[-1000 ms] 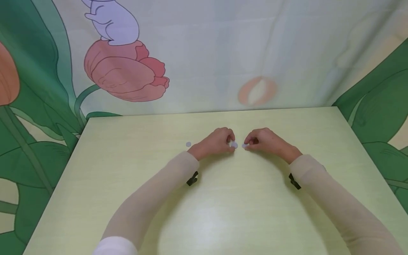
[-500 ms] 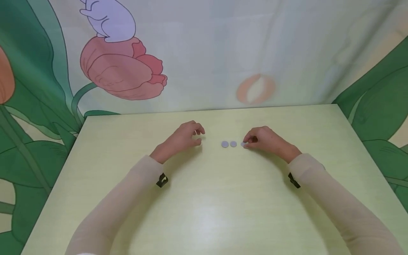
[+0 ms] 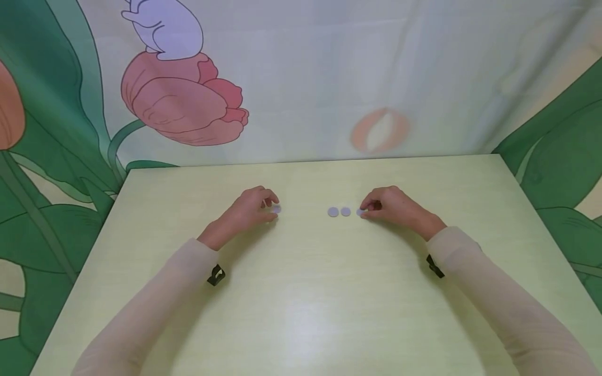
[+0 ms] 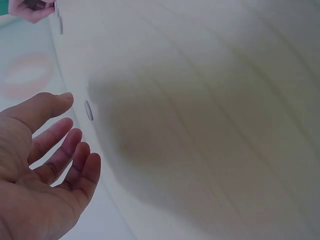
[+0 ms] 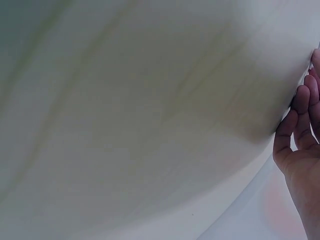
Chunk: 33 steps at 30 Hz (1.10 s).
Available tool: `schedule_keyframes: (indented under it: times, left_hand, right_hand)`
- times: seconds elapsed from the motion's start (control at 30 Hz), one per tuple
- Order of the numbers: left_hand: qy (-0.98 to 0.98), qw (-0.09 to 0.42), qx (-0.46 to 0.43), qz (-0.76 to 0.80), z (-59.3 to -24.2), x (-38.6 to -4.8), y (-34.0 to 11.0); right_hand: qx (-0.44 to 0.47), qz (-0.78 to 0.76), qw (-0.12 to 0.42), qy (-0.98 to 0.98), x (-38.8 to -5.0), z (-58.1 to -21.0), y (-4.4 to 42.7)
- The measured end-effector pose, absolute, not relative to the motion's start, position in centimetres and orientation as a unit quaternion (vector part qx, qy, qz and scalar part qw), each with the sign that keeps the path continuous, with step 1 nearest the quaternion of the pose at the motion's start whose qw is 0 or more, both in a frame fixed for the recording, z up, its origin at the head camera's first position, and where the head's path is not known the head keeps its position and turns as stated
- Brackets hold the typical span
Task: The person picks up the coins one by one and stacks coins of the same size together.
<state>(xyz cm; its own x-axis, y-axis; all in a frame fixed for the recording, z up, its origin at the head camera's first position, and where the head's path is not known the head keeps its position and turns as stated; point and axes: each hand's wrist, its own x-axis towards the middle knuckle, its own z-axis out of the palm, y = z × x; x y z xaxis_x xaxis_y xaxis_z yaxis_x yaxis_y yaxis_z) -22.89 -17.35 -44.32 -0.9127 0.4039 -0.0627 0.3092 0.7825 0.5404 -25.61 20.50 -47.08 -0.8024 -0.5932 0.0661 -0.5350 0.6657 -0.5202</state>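
A small round silver-grey coin [image 3: 276, 209] lies on the table at the fingertips of my left hand [image 3: 246, 210]. In the left wrist view the thumb and loosely bent fingers of that hand stand apart from the coin [image 4: 89, 110], with a gap between. My right hand [image 3: 394, 204] pinches another coin [image 3: 360, 212] at the table surface between thumb and fingers, which partly cover it. Two more coins, one [image 3: 333, 212] and its neighbour [image 3: 345, 211], lie flat in a row just left of the right hand. The right wrist view hides the pinched coin.
The pale table [image 3: 301, 292] has its back edge just beyond the hands. A printed curtain [image 3: 291, 83] with flowers and leaves hangs behind it and at both sides. A dark strap piece [image 3: 216, 275] shows under the left wrist, and another [image 3: 435, 266] under the right.
My left hand has let go of a coin beside the right hand and moved left to the separate coin. The released coin now lies in the row. The right hand stays in place.
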Motion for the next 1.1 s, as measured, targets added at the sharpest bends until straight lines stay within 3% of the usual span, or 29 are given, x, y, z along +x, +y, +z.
schedule_keyframes:
  times: [1.1]
  left_hand:
    - [0.939,0.074,0.173,0.287,-45.8,-24.0,-17.1]
  right_hand:
    - [-0.292,-0.281,0.066,0.912,-25.4,-46.5,20.6]
